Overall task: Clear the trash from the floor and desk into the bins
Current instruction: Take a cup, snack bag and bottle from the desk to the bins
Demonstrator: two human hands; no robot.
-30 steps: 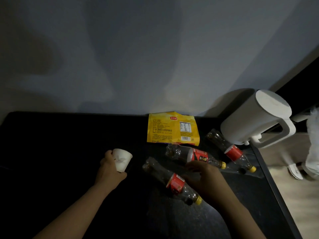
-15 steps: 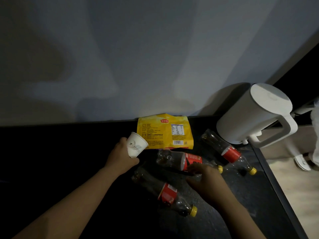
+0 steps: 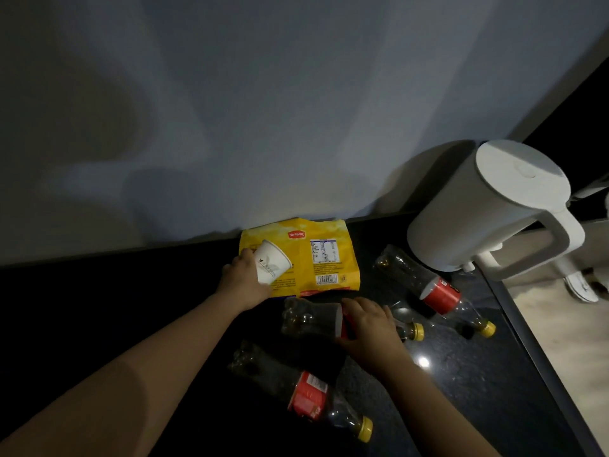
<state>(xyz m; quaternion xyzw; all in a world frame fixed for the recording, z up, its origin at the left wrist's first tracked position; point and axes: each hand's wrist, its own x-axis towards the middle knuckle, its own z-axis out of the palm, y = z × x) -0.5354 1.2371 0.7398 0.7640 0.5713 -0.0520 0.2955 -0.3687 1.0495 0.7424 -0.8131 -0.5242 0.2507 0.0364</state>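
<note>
Desk [image 3: 99, 308]: left hand [image 3: 242, 280] (cup [image 3: 272, 266]), right hand [image 3: 369, 328], bottle [image 3: 306, 316]

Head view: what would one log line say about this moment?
left hand: holds paper cup, at yellow packet | right hand: grips middle bottle | near bottle, far bottle: lying on desk

Bare tabletop [image 3: 99, 308] lies left of the left hand [image 3: 244, 282]; the far bottle [image 3: 438, 293] and kettle [image 3: 478, 219] block right of the right hand [image 3: 370, 328].

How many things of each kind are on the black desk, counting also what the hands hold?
plastic bottles: 3
paper cup: 1
yellow packet: 1
white kettle: 1
Total: 6
</note>
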